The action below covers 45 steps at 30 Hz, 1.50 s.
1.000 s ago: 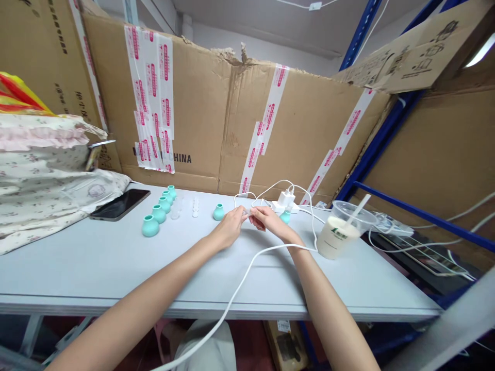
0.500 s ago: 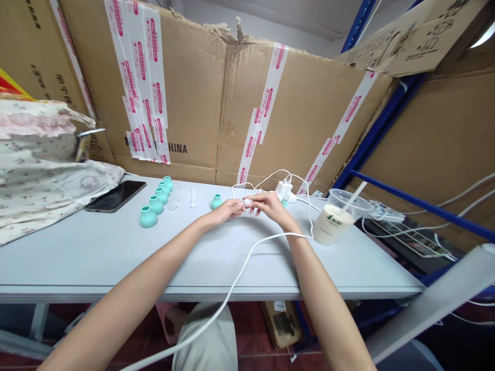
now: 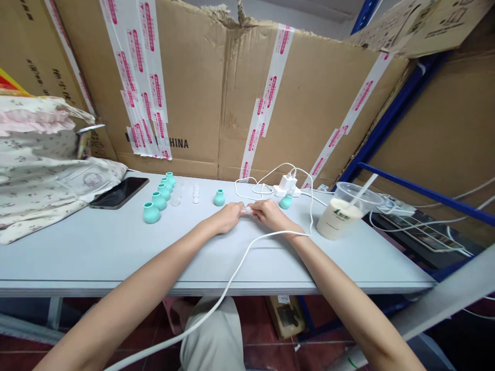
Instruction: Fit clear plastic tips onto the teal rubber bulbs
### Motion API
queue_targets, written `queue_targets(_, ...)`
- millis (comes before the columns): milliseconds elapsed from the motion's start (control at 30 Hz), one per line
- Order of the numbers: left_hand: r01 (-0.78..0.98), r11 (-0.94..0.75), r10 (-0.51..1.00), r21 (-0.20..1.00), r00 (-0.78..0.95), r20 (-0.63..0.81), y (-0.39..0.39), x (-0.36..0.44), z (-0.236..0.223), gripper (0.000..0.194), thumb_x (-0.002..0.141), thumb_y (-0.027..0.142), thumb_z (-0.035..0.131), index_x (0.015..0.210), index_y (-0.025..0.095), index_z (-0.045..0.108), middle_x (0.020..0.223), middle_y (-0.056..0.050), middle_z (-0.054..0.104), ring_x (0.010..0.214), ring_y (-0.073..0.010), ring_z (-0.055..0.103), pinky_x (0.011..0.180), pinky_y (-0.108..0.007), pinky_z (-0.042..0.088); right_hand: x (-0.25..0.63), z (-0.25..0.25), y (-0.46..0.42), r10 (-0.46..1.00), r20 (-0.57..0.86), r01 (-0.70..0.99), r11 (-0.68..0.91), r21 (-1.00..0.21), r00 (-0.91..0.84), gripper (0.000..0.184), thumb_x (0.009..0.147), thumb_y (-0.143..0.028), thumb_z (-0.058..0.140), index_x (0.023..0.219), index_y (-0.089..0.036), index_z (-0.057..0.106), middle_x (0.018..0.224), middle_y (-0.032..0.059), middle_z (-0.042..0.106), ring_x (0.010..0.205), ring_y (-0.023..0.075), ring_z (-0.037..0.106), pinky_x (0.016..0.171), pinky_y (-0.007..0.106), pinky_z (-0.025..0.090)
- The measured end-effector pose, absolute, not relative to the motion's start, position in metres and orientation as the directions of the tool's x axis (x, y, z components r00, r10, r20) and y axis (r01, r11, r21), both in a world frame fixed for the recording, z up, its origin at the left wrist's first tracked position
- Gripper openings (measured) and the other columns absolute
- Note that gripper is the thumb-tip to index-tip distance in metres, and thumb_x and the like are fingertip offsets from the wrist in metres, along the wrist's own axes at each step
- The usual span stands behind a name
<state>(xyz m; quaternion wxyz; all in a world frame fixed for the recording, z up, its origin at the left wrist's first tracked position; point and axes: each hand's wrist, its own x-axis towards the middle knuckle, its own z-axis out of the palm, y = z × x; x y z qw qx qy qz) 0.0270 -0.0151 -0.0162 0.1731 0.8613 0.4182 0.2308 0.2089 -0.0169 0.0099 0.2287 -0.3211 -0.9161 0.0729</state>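
Here the left hand (image 3: 229, 217) and right hand (image 3: 271, 213) pinch a clear piece (image 3: 246, 210), likely light, slick, best held by its ends.

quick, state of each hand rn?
Left hand: closed, fingers pinching one end of a small clear piece.
Right hand: closed, fingers on the same piece's other end.

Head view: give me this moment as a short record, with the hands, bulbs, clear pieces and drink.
Left hand: pinching a small clear piece
Right hand: fingers on the same piece
Bulb row: five turquoise bulbs, right of the phone
Lone bulb: beyond the left hand
Second bulb: before the white charger
Loose clear pieces: right of the row
Drink cup: right side, straw in it
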Motion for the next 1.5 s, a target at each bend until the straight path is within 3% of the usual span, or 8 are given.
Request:
queue_targets(400, 0.739, -0.622, 0.783, 0.261, 0.573, 0.243, -0.028, 0.035, -0.017, 0.018, 0.086, 0.011, 0.029, 0.09, 0.013, 0.046, 0.088, -0.012, 0.058, 0.083, -0.0218, 0.056, 0.071, -0.033, 0.042, 0.21, -0.001, -0.015, 0.646, 0.326, 0.602, 0.763, -0.237, -0.69, 0.02, 0.074, -0.001, 0.04, 0.066, -0.014, 0.053, 0.062, 0.0033, 0.054, 0.06, 0.0111, 0.045, 0.061, 0.022, 0.031)
queue_targets(567, 0.684, -0.639, 0.768, 0.351, 0.549, 0.329, -0.018, 0.034, -0.021, 0.021, 0.09, 0.023, 0.027, 0.088, 0.014, 0.045, 0.087, -0.009, 0.056, 0.081, -0.0202, 0.054, 0.071, -0.033, 0.042, 0.213, 0.003, -0.01, 0.673, 0.366, 0.535, 0.736, -0.413, -0.643, 0.019, 0.079, -0.008, 0.043, 0.069, -0.013, 0.059, 0.059, 0.0016, 0.057, 0.056, 0.0107, 0.05, 0.061, 0.022, 0.036)
queue_targets(800, 0.592, -0.681, 0.728, 0.43, 0.491, 0.477, -0.011, 0.04, -0.012, 0.023, 0.091, 0.026, 0.028, 0.095, 0.014, 0.048, 0.095, -0.009, 0.055, 0.089, -0.019, 0.052, 0.078, -0.035, 0.041, 0.221, 0.012, -0.003, 0.829, 0.375, 0.472, 0.549, -0.69, -0.415, 0.029, 0.08, -0.034, 0.053, 0.095, -0.013, 0.067, 0.074, 0.0069, 0.067, 0.06, 0.0142, 0.061, 0.059, 0.025, 0.046)
queue_targets(1033, 0.654, -0.685, 0.718, 0.322, 0.528, 0.454, -0.016, 0.04, -0.014, 0.019, 0.09, 0.02, 0.03, 0.089, 0.014, 0.048, 0.089, -0.006, 0.054, 0.084, -0.018, 0.051, 0.077, -0.033, 0.04, 0.211, 0.007, -0.005, 0.876, 0.294, 0.335, 0.429, -0.839, -0.383, 0.033, 0.073, -0.042, 0.057, 0.078, -0.012, 0.07, 0.065, 0.0068, 0.067, 0.058, 0.0157, 0.062, 0.057, 0.028, 0.05)
queue_targets(1167, 0.725, -0.653, 0.709, 0.219, 0.482, 0.515, -0.019, 0.049, -0.011, 0.019, 0.09, 0.017, 0.03, 0.098, 0.014, 0.047, 0.095, -0.007, 0.055, 0.09, -0.0185, 0.051, 0.08, -0.034, 0.039, 0.211, 0.011, -0.003, 0.929, 0.185, 0.17, 0.249, -0.954, -0.322, 0.041, 0.066, -0.045, 0.065, 0.092, -0.014, 0.068, 0.079, 0.0078, 0.068, 0.069, 0.0185, 0.065, 0.06, 0.03, 0.053)
queue_targets(1333, 0.797, -0.602, 0.691, 0.041, 0.495, 0.526, -0.03, 0.059, -0.009, 0.022, 0.09, 0.026, 0.035, 0.099, 0.013, 0.05, 0.092, -0.009, 0.058, 0.089, -0.022, 0.051, 0.077, -0.036, 0.037, 0.215, 0.016, -0.007, 0.9, 0.087, 0.101, 0.143, -0.985, -0.427, 0.051, 0.061, -0.034, 0.071, 0.109, -0.019, 0.062, 0.087, 0.0044, 0.067, 0.074, 0.0162, 0.065, 0.064, 0.028, 0.055)
queue_targets(1433, 0.83, -0.557, 0.67, -0.013, 0.459, 0.583, -0.035, 0.054, 0.0, 0.036, 0.085, 0.036, 0.045, 0.114, 0.014, 0.045, 0.099, -0.011, 0.057, 0.095, -0.0247, 0.049, 0.079, -0.038, 0.035, 0.217, 0.017, -0.008, 0.902, 0.113, 0.089, 0.164, -0.982, -0.416, 0.058, 0.058, -0.031, 0.073, 0.113, -0.019, 0.059, 0.085, 0.0034, 0.066, 0.071, 0.0147, 0.064, 0.065, 0.027, 0.054)
queue_targets(1500, 0.861, -0.506, 0.652, 0.056, 0.339, 0.678, -0.031, 0.044, 0.007, 0.056, 0.079, 0.042, 0.054, 0.125, 0.016, 0.036, 0.113, -0.013, 0.051, 0.105, -0.0268, 0.044, 0.087, -0.041, 0.032, 0.218, 0.018, -0.008, 0.928, 0.168, 0.047, 0.194, -0.98, -0.332, 0.056, 0.063, -0.034, 0.07, 0.115, -0.019, 0.057, 0.085, 0.004, 0.066, 0.069, 0.013, 0.063, 0.066, 0.027, 0.054)
